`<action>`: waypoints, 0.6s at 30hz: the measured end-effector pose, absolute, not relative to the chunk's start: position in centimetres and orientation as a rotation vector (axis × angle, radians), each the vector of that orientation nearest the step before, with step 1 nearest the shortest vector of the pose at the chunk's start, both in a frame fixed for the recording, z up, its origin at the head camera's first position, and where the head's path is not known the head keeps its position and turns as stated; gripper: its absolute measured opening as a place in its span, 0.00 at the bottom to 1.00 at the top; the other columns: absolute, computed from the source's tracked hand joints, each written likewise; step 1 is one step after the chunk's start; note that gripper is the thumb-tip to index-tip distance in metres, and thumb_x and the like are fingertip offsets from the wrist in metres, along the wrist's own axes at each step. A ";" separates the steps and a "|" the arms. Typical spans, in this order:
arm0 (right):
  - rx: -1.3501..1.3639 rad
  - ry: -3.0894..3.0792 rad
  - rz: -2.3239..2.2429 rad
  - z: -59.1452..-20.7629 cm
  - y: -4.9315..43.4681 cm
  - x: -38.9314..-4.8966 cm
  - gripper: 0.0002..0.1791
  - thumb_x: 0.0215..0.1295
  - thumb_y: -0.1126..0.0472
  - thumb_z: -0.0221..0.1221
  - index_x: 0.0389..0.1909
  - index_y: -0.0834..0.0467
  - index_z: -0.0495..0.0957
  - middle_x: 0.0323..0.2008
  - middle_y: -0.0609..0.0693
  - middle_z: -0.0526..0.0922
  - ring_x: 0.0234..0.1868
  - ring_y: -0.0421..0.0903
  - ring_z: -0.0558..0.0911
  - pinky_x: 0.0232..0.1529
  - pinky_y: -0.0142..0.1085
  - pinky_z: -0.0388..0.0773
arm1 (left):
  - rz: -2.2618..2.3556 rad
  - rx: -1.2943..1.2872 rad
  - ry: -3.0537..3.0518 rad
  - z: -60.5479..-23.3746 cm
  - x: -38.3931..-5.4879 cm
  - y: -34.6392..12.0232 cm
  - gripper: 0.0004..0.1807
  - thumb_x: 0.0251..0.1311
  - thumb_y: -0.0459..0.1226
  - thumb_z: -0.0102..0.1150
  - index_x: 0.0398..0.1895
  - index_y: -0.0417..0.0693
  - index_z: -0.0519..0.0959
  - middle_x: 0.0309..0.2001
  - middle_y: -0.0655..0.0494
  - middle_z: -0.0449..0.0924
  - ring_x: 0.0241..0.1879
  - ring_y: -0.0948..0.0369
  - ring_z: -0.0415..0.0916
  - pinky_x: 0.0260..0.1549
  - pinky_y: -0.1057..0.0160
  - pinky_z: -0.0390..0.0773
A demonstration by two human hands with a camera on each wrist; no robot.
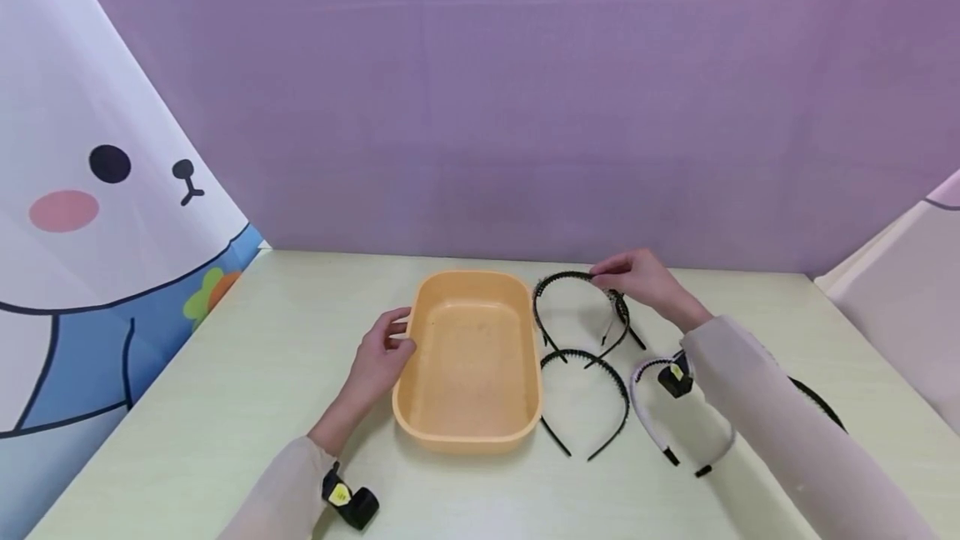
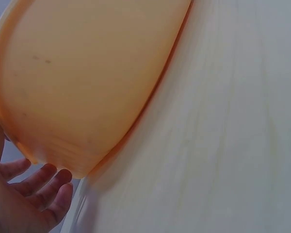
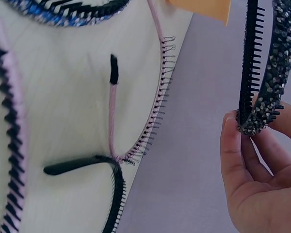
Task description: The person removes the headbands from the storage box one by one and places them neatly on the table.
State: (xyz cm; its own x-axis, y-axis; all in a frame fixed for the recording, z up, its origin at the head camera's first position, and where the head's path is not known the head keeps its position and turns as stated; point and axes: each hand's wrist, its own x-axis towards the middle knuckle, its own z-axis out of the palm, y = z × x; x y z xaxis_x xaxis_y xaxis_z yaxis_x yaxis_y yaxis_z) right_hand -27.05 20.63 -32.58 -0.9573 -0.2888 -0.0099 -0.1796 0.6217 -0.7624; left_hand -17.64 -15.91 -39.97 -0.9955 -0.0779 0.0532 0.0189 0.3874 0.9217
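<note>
My left hand (image 1: 377, 362) holds the left side of an orange plastic tub (image 1: 472, 357), thumb over the rim and fingers along the outside wall. In the left wrist view the fingertips are bent against the tub's outer surface (image 2: 87, 82). At the back of the table my right hand (image 1: 647, 280) pinches the top of a dark toothed headband (image 3: 282, 60) covered in grey sparkling stones. Its ends point down toward the table. Beneath and beside that hand lie a thin pink toothed headband (image 3: 161, 92) and a plain black one (image 3: 117, 194).
Nearer the front, a headband with blue stones (image 3: 63, 18) lies right of the tub. Beside it is a lilac headband (image 1: 643, 415), partly under the right forearm. Another black headband (image 1: 821, 402) shows beyond the right sleeve. A purple cloth (image 1: 480, 107) hangs behind the table.
</note>
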 end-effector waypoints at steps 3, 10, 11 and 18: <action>-0.395 2.710 -1.250 -32.7 21.1 -27.1 0.19 0.63 0.59 0.60 0.50 0.67 0.79 0.48 0.61 0.83 0.42 0.43 0.82 0.50 0.45 0.78 | -1.695 0.058 -2.544 -40.0 -17.5 -15.9 0.28 0.57 0.30 0.49 0.65 0.42 0.66 0.55 0.37 0.75 0.45 0.51 0.76 0.42 0.62 0.76; -0.385 2.745 -1.199 -32.8 21.9 -27.1 0.19 0.63 0.58 0.60 0.51 0.65 0.79 0.50 0.61 0.82 0.48 0.50 0.81 0.51 0.45 0.77 | -1.715 0.042 -2.526 -39.7 -17.2 -16.0 0.28 0.56 0.30 0.48 0.64 0.41 0.67 0.55 0.36 0.74 0.46 0.51 0.75 0.42 0.62 0.76; -0.382 2.747 -1.196 -32.8 22.0 -27.2 0.19 0.63 0.58 0.59 0.52 0.65 0.79 0.50 0.61 0.82 0.48 0.51 0.81 0.51 0.45 0.77 | -1.713 0.034 -2.524 -39.7 -17.2 -16.1 0.28 0.57 0.30 0.48 0.64 0.41 0.66 0.55 0.35 0.74 0.46 0.51 0.75 0.42 0.62 0.76; -0.374 2.738 -1.200 -32.9 22.4 -27.5 0.19 0.64 0.60 0.58 0.52 0.66 0.78 0.50 0.62 0.81 0.46 0.48 0.81 0.52 0.46 0.77 | -1.711 0.035 -2.514 -40.0 -17.2 -16.6 0.28 0.57 0.29 0.48 0.65 0.40 0.66 0.55 0.34 0.74 0.45 0.52 0.76 0.40 0.64 0.76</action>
State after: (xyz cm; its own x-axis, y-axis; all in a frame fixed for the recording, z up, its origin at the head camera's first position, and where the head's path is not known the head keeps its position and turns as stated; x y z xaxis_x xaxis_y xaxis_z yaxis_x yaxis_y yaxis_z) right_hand -27.53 22.44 -32.90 -0.9610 -0.2758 -0.0185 -0.1733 0.6535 -0.7368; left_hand -17.19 -16.59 -40.04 -0.9947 -0.0752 0.0697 0.0372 0.3682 0.9290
